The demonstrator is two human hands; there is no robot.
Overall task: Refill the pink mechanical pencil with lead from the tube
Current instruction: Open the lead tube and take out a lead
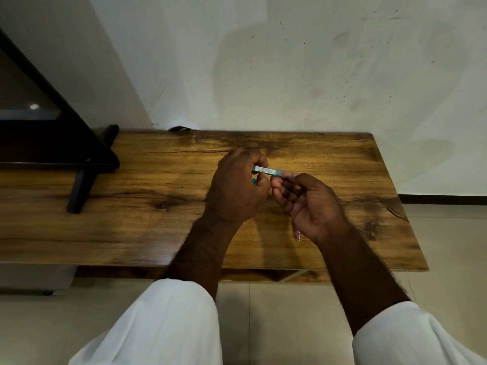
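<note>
left hand [237, 185] pinches the teal lead tube [267, 171] over the table [131, 219] | right hand [311, 206] curled round the pink pencil [298, 235], end poking out below the palm | maybe touching the tube's tip too

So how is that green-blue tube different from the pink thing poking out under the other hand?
The teal tube lies nearly level between both hands and shows plainly, white label up. The pink pencil points down toward the person, and only its end peeks out below the right hand. The left hand grips the tube, not the pencil. Both are held above the wooden table.
</note>
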